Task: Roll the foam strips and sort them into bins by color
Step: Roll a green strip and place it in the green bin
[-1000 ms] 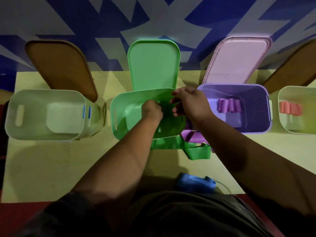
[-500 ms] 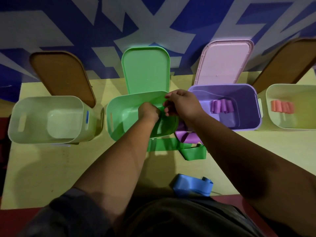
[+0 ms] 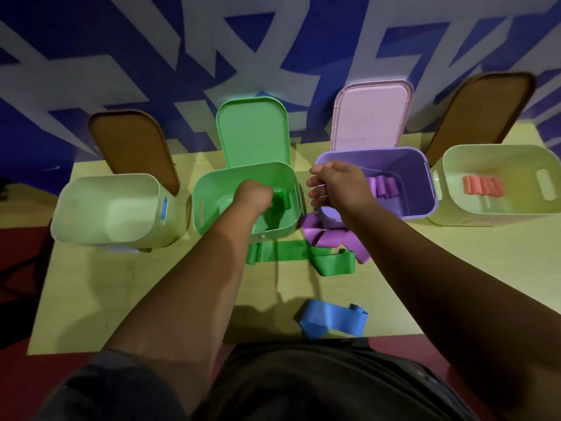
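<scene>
Holding a green roll (image 3: 281, 202), my left hand (image 3: 253, 197) sits low inside the green bin (image 3: 206, 192) at mid-frame, fingers curled round the roll in a tight grip. My right hand (image 3: 337, 186) hangs just right of it, above the gap between the green bin and the purple bin (image 3: 419, 177); its grip is loose, fingers slack, with nothing in it. Purple rolls (image 3: 384, 187) lie together in the purple bin, and orange rolls (image 3: 482, 186) lie in the pale bin (image 3: 455, 165) at the right edge. On the tabletop (image 3: 151, 284), a green strip (image 3: 282, 253) lies unrolled just below the green bin, a purple strip (image 3: 331, 238) is crumpled beside it under my right wrist, and a blue strip (image 3: 332, 322) lies near the bottom edge.
</scene>
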Demonstrator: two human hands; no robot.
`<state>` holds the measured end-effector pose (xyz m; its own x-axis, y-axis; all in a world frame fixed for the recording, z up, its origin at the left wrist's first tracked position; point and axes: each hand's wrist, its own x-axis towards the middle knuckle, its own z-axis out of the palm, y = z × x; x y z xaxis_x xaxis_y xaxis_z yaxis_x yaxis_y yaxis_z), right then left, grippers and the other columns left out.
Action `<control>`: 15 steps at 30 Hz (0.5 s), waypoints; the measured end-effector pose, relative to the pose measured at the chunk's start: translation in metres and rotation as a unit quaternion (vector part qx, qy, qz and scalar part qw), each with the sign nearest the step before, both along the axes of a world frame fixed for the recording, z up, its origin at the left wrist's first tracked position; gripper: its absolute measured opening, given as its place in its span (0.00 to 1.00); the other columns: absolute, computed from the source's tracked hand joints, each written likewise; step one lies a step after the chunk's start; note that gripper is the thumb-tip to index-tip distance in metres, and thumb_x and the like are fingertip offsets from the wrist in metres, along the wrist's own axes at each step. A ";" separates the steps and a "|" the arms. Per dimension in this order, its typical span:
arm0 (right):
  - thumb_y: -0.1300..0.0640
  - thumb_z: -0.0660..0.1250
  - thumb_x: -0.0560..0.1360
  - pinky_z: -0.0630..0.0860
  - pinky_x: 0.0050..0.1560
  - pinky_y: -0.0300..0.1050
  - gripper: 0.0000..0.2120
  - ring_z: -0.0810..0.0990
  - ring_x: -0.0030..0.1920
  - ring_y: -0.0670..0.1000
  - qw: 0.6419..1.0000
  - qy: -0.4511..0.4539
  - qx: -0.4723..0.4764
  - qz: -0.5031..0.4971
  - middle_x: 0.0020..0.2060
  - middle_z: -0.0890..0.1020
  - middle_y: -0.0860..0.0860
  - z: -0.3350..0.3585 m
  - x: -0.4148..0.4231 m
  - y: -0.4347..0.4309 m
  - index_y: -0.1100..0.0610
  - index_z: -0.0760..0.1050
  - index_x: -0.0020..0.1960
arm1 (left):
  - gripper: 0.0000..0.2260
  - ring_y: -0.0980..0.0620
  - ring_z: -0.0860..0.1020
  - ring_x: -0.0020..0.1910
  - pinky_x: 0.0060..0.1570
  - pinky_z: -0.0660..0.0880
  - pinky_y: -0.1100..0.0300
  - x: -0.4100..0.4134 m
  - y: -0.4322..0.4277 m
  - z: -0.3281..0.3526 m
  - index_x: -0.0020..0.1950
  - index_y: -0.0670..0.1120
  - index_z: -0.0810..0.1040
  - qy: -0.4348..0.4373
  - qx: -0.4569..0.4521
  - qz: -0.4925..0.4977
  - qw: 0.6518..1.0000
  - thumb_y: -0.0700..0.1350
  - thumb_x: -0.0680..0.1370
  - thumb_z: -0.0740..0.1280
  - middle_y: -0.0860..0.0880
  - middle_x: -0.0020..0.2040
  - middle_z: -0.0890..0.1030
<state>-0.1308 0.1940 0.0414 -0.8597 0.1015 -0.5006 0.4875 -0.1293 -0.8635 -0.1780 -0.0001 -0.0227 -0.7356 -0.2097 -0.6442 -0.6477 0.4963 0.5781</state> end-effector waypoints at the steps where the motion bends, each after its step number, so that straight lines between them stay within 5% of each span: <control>1: 0.64 0.62 0.84 0.76 0.30 0.44 0.08 0.79 0.31 0.54 1.000 0.002 0.005 0.008 0.39 0.82 0.59 0.000 0.006 0.003 0.65 0.79 0.56 | 0.05 0.41 0.88 0.53 0.58 0.86 0.44 0.008 0.003 0.010 0.54 0.41 0.83 0.011 0.024 0.014 1.000 0.40 0.82 0.67 0.39 0.58 0.87; 8: 0.65 0.60 0.83 0.76 0.30 0.44 0.11 0.78 0.29 0.54 0.998 -0.025 0.029 0.057 0.37 0.82 0.58 0.004 0.043 0.021 0.61 0.80 0.47 | 0.08 0.51 0.77 0.37 0.45 0.74 0.56 0.064 0.034 0.053 0.46 0.48 0.85 0.126 0.059 0.032 0.990 0.45 0.84 0.69 0.49 0.46 0.85; 15: 0.67 0.60 0.82 0.75 0.30 0.46 0.11 0.76 0.26 0.54 0.993 -0.047 -0.023 0.102 0.32 0.80 0.58 -0.009 0.069 0.034 0.64 0.80 0.46 | 0.09 0.58 0.73 0.27 0.31 0.67 0.61 0.119 0.070 0.051 0.46 0.47 0.85 0.115 0.073 0.010 0.991 0.42 0.83 0.67 0.53 0.37 0.83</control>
<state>-0.0621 0.2285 0.0324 -0.8094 -0.0954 -0.5794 0.5856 -0.0585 -0.8085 -0.0593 0.0701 0.0282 -0.8626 -0.1427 -0.4853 -0.5000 0.3856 0.7754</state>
